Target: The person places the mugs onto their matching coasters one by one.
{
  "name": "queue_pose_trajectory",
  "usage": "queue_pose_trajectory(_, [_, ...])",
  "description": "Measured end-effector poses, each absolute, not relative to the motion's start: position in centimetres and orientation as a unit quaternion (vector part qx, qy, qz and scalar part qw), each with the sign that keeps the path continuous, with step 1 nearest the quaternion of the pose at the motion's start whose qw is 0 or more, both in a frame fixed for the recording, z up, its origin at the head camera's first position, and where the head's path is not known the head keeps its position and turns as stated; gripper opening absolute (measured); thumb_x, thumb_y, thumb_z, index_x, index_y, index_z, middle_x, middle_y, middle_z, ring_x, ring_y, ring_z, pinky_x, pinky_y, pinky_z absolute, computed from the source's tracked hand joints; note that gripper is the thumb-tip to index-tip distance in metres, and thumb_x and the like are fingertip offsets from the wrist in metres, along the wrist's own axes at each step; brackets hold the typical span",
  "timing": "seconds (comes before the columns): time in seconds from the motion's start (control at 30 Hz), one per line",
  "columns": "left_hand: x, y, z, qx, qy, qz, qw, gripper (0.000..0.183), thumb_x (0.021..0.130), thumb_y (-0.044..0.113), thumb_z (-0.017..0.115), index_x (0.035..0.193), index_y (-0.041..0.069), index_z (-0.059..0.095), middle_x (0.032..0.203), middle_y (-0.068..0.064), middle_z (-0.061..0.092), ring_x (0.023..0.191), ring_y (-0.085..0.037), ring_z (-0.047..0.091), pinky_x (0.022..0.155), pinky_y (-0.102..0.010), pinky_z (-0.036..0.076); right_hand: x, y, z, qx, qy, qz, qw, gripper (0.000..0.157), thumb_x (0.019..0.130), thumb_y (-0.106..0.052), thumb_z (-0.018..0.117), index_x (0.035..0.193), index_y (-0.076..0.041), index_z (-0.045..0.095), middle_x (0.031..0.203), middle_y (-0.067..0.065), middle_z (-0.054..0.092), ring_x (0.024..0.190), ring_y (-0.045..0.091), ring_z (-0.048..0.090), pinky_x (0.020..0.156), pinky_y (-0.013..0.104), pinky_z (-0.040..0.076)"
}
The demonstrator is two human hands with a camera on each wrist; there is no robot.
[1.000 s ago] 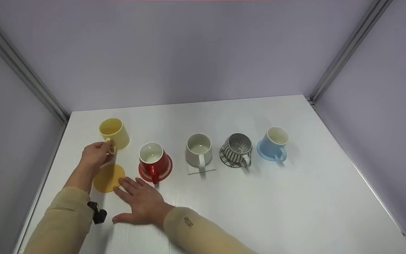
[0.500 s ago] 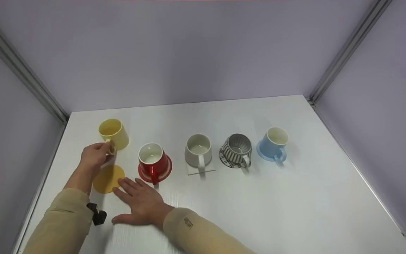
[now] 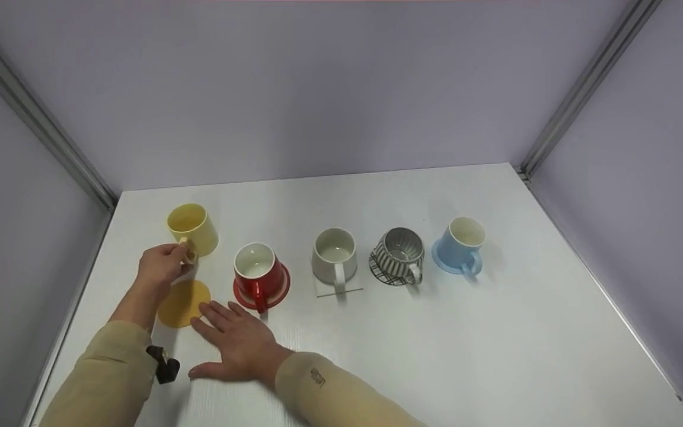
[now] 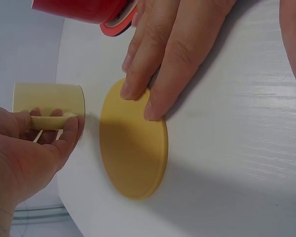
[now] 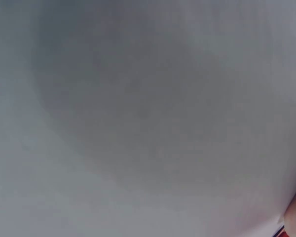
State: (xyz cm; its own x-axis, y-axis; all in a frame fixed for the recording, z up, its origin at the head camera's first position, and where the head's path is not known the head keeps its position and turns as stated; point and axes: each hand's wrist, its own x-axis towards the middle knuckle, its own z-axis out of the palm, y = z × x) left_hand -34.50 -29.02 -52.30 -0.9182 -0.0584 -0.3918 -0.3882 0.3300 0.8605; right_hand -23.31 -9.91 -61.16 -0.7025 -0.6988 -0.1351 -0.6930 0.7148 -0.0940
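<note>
My left hand (image 3: 162,265) holds the handle of a yellow mug (image 3: 200,232), which stands upright at the far left of the table. In the left wrist view the thumb and fingers curl round that mug's handle (image 4: 49,123). Just nearer than the mug lies a round yellow coaster (image 3: 182,304). My right hand (image 3: 241,344) is spread flat over the table, fingers straight. Two of its fingertips rest on the edge of the coaster (image 4: 133,148), as the left wrist view shows. The right wrist view holds mostly blurred white tabletop and a bit of a finger.
To the right, a red mug (image 3: 260,273) sits on a red coaster, a white mug (image 3: 334,258) on a square white one. Further along are a striped grey mug (image 3: 401,254) on a black wire coaster and a blue mug (image 3: 461,246) on a blue coaster. Walls enclose the table (image 3: 495,356).
</note>
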Motion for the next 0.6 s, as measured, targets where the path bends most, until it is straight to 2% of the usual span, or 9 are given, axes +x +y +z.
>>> queue_pose_trajectory(0.17, [-34.34, -28.9, -52.37, -0.134, 0.807, 0.559, 0.134, 0.046, 0.115, 0.028, 0.038, 0.13, -0.011, 0.058, 0.14, -0.021, 0.05, 0.122, -0.028, 0.055, 0.108, -0.038, 0.052, -23.3, -9.93, -61.14, -0.38, 0.922, -0.013, 0.069, 0.094, 0.095, -0.089, 0.013, 0.17, -0.036, -0.003, 0.176, -0.01, -0.012, 0.16, 0.008, -0.013, 0.129, 0.031, -0.004])
queue_pose_trajectory(0.4, [-34.14, -28.82, -51.91, -0.131, 0.805, 0.56, 0.143, 0.047, 0.115, 0.029, 0.038, 0.133, -0.01, 0.057, 0.139, -0.021, 0.051, 0.122, -0.03, 0.052, 0.113, -0.043, 0.048, -23.44, -9.96, -60.97, -0.379, 0.924, -0.004, 0.062, 0.094, 0.094, -0.089, 0.012, 0.171, -0.035, -0.002, 0.177, -0.009, -0.011, 0.16, 0.009, -0.012, 0.129, 0.031, -0.004])
queue_pose_trajectory(0.6, [-33.94, -28.92, -52.05, -0.123, 0.81, 0.557, 0.141, 0.048, 0.116, 0.029, 0.037, 0.135, -0.01, 0.057, 0.137, -0.021, 0.053, 0.12, -0.028, 0.053, 0.11, -0.041, 0.05, -23.27, -10.02, -61.03, -0.378, 0.923, -0.007, 0.068, 0.094, 0.095, -0.089, 0.013, 0.171, -0.036, -0.002, 0.177, -0.009, -0.011, 0.16, 0.009, -0.013, 0.129, 0.031, -0.005])
